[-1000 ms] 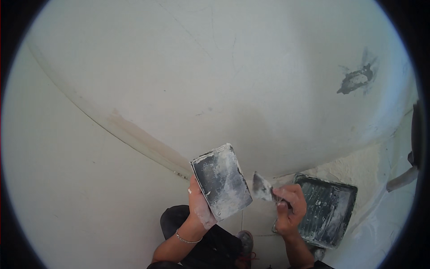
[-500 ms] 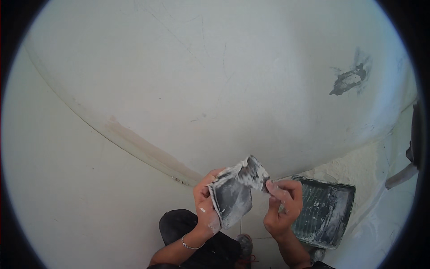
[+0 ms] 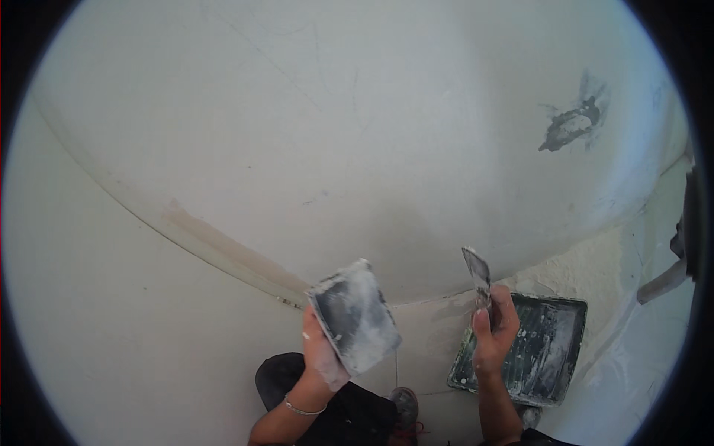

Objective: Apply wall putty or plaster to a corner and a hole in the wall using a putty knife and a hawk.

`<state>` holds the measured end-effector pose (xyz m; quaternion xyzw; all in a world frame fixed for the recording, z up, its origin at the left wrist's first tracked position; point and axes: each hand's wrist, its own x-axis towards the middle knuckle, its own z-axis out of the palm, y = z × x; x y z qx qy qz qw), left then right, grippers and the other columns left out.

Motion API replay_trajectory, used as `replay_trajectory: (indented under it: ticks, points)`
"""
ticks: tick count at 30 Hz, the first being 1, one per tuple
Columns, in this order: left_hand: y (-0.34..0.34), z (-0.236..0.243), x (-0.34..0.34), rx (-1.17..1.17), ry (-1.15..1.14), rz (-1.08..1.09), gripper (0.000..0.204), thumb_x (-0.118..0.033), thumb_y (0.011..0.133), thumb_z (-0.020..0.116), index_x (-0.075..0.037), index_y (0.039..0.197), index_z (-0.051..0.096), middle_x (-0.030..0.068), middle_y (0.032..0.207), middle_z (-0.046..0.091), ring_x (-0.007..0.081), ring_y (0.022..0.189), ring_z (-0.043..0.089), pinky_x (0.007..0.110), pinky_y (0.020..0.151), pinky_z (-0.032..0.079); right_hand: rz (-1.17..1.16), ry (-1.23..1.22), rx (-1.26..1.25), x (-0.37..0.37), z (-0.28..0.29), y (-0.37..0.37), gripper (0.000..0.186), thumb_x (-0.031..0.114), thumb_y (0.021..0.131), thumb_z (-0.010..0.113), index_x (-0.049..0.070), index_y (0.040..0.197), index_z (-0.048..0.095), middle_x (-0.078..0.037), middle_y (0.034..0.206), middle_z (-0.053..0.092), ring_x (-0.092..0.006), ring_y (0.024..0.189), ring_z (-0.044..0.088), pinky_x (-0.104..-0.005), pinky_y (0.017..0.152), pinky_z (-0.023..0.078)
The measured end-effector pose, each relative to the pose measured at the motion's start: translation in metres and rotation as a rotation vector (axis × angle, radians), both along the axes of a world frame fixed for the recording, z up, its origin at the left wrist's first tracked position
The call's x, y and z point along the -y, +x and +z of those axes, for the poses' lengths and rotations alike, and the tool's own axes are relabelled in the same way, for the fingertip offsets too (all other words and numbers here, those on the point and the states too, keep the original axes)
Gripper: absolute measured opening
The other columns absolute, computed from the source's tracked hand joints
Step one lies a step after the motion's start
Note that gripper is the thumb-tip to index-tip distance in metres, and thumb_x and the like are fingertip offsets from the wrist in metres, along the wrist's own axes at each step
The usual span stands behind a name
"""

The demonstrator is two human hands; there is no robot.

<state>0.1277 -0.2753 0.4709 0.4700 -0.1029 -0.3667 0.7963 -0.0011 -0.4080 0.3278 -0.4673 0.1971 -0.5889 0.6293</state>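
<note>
Scraper (image 3: pixel 478 271): half a second back its blade was on the plate (image 3: pixel 358 318); now it's lifted clear, off toward 2 o'clock with a gap between them.
Right hand (image 3: pixel 492 338): thumb and fingers pinched around the scraper's low end, no gap that I can see, blade pointing between 11 and 12. I'd keep that pinch close to the blade, should steer the edge better.
Left hand (image 3: pixel 323 351): wrapped on the plate from about 7 or 8 o'clock. Fingers underneath are hidden, so can't tell how they're spread. Imo keep it level and braced when the blade presses.
Putty (image 3: pixel 361 264): crusty bit along the plate's edge near 12, thinner white smears across the face. Short strokes inward from that edge would probably drop less.
Tray (image 3: pixel 547 353): around 3 o'clock from the right hand, partly behind it, smeared too. Working above it would likely catch crumbs.
Wall (image 3: pixel 335 134): brown strip (image 3: pixel 227 241) toward 10 from the plate, dark patch (image 3: pixel 571 128) up between 1 and 2, well apart from both tools.
</note>
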Motion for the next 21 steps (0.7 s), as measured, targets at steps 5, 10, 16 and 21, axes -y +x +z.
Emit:
replay_trajectory:
  ticks: [5, 10, 16, 21]
  points:
    - [0.023, 0.004, -0.003, 0.02, 0.001, 0.073, 0.043, -0.035, 0.098, 0.036, -0.004, 0.121, 0.053, 0.0116, 0.112, 0.063, 0.0272, 0.097, 0.065, 0.042, 0.085, 0.055, -0.046, -0.052, -0.048, 0.017, -0.018, 0.018, 0.027, 0.018, 0.086, 0.069, -0.003, 0.099, 0.059, -0.005, 0.092, 0.047, -0.0121, 0.079, 0.044, -0.0239, 0.07, 0.035]
    - [0.022, 0.01, -0.007, 0.06, -0.01, 0.1, 0.04, -0.027, 0.094, 0.035, 0.0, 0.113, 0.057, 0.0142, 0.105, 0.065, 0.0278, 0.092, 0.066, 0.04, 0.083, 0.056, -0.102, -0.124, -0.113, 0.026, -0.03, 0.03, 0.026, 0.018, 0.087, 0.069, -0.002, 0.099, 0.059, -0.003, 0.091, 0.048, -0.012, 0.078, 0.044, -0.0227, 0.07, 0.035]
    - [0.014, 0.015, -0.012, -0.01, -0.011, 0.049, 0.043, -0.027, 0.088, 0.034, 0.0, 0.112, 0.058, 0.0149, 0.103, 0.066, 0.0289, 0.091, 0.066, 0.041, 0.08, 0.056, -0.314, -0.009, -0.055, 0.056, -0.061, 0.022, 0.024, 0.017, 0.091, 0.064, -0.003, 0.103, 0.059, -0.003, 0.088, 0.05, -0.0117, 0.078, 0.045, -0.0238, 0.07, 0.037]
    - [0.014, 0.009, -0.01, 0.109, 0.017, 0.039, 0.045, -0.034, 0.092, 0.032, -0.004, 0.117, 0.055, 0.0136, 0.106, 0.064, 0.028, 0.091, 0.065, 0.041, 0.077, 0.057, -0.307, 0.083, -0.092, 0.087, -0.077, 0.0, 0.027, 0.014, 0.095, 0.059, -0.002, 0.117, 0.057, -0.001, 0.095, 0.056, -0.0092, 0.084, 0.05, -0.0226, 0.076, 0.042]
